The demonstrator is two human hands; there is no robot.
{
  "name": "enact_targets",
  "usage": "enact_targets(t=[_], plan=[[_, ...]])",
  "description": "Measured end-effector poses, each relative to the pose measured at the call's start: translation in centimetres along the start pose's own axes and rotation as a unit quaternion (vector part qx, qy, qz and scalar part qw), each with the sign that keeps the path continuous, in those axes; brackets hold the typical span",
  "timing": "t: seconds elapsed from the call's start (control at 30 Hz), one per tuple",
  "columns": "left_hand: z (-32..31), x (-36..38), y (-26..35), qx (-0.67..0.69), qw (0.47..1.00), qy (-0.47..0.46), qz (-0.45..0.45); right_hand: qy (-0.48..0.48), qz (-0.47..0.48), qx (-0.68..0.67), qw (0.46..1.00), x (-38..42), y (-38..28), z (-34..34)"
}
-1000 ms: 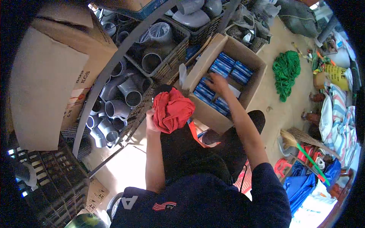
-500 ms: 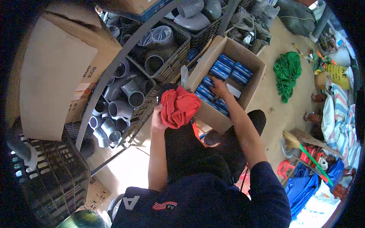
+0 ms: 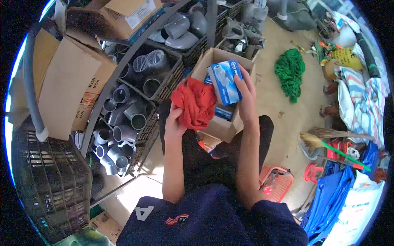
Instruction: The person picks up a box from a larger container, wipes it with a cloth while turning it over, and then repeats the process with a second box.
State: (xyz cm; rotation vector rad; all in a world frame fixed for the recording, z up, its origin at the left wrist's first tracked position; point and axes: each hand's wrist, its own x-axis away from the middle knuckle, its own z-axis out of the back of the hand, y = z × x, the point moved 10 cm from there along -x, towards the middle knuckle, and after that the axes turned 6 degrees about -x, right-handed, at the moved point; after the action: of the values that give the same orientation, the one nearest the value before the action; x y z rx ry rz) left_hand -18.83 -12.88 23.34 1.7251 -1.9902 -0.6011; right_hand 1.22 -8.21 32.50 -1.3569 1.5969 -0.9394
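Observation:
A bunched red cloth (image 3: pixel 193 102) is gripped in my left hand (image 3: pixel 175 121), in front of my knees. My right hand (image 3: pixel 247 92) holds a small blue-and-white box (image 3: pixel 225 83) by its right side, with a picture of a pipe fitting on its face. Beneath both hands stands an open cardboard carton (image 3: pixel 242 61), tilted in view. More blue boxes (image 3: pixel 223 112) lie inside it, partly hidden by the held box and the cloth.
Crates of grey pipe fittings (image 3: pixel 135 115) fill a rack on the left, beside a large cardboard box (image 3: pixel 67 78). A green net heap (image 3: pixel 290 74) lies on the floor to the right. Farther right are a broom (image 3: pixel 312 141), striped sacks (image 3: pixel 361 106) and a red basket (image 3: pixel 281 184).
My right hand has lifted a blue box out of the carton and brought it up beside the red cloth. The cloth stays in my left hand. The camera view has shifted.

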Motion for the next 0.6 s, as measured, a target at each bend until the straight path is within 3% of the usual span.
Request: enact_targets(t=[0.17,0.2,0.27,0.4,0.47,0.5,0.53,0.6], plan=[[-9.8,0.9,4.2,-0.120,0.987,-0.028,-0.100,0.013,0.061,0.035,0.997,5.2,-6.6,-1.6],[-10.5,1.1,4.0,-0.122,0.987,-0.033,-0.096,0.019,0.064,0.034,0.997,5.8,-6.8,-1.3],[-9.8,1.9,3.5,-0.062,0.993,0.041,-0.088,-0.009,0.118,0.142,0.983,7.1,-7.8,-2.0],[-9.7,3.7,2.9,-0.124,0.985,0.074,-0.097,-0.032,0.148,0.161,0.975,8.0,-8.6,-3.0],[-11.2,4.7,3.9,-0.263,0.953,0.040,-0.147,-0.030,0.123,0.133,0.983,8.2,-8.3,-3.2],[-12.0,4.4,4.2,-0.334,0.933,-0.019,-0.131,0.017,0.101,0.074,0.992,8.2,-7.8,-2.3],[-11.9,4.4,4.7,-0.336,0.932,-0.007,-0.134,0.064,0.078,0.014,0.995,8.2,-7.1,-1.5],[-13.7,4.9,6.0,-0.338,0.916,-0.050,-0.210,0.062,0.114,0.010,0.992,7.9,-7.4,-2.1]])
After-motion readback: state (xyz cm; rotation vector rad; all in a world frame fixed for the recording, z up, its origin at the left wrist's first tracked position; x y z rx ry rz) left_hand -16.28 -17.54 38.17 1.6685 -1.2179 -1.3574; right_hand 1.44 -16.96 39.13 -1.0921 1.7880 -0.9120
